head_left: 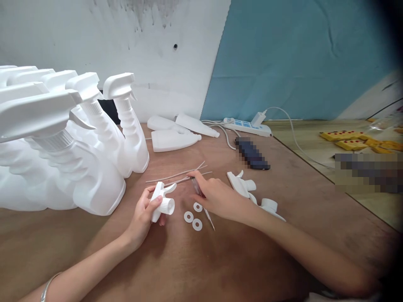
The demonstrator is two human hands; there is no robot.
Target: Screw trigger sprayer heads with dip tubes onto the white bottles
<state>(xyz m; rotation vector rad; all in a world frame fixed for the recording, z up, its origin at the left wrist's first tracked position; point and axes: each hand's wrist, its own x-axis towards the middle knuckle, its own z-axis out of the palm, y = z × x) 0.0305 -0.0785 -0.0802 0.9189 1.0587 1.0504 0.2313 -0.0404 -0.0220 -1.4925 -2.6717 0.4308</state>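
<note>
My left hand [143, 214] is closed around a white trigger spray head [159, 204], its threaded collar facing right. To the right, my right hand [217, 195] has its thumb and forefinger around the greyish handle of a thin, pointed metal tool [209, 219]; the tool's tip points down toward me. That forefinger's tip is beside several thin white dip tubes [176, 174] lying on the table. Three flat white washers [197, 225] lie between the hands. Two more white spray heads [241, 184] rest behind my right forearm, partly hidden by it.
White spray bottles [97, 176] with heads fitted crowd the left side. Several headless bottles [176, 140] lie at the back of the brown table [176, 268]. Near the right edge are a blurred dark phone-like object [252, 153] and a power strip [247, 126] with a cable.
</note>
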